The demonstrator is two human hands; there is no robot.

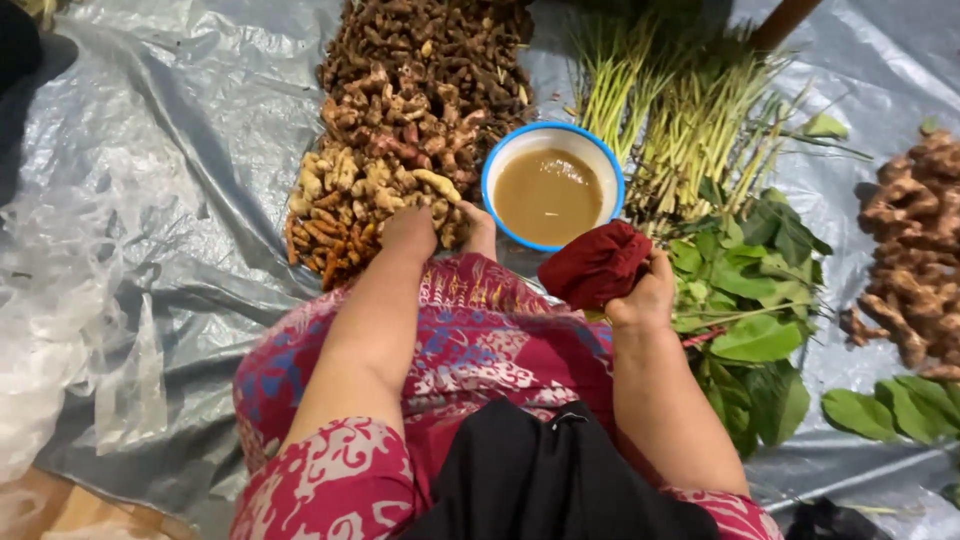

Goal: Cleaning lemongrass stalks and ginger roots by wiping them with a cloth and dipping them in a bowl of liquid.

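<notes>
My left hand (410,232) reaches forward into the near edge of a heap of brown and yellow rhizome roots (400,140); its fingers are buried among the roots, so its grip is hidden. My right hand (642,297) is closed around a dark red cloth (597,264), held just in front of a white bowl with a blue rim (494,166) full of murky brown water. My lap, covered in red patterned fabric (480,340), fills the lower middle.
A grey plastic sheet (170,180) covers the ground. Lemongrass stalks (680,110) lie behind the bowl, green leaves (750,300) to its right, and another root pile (915,250) at far right. Crumpled clear plastic (70,310) lies left.
</notes>
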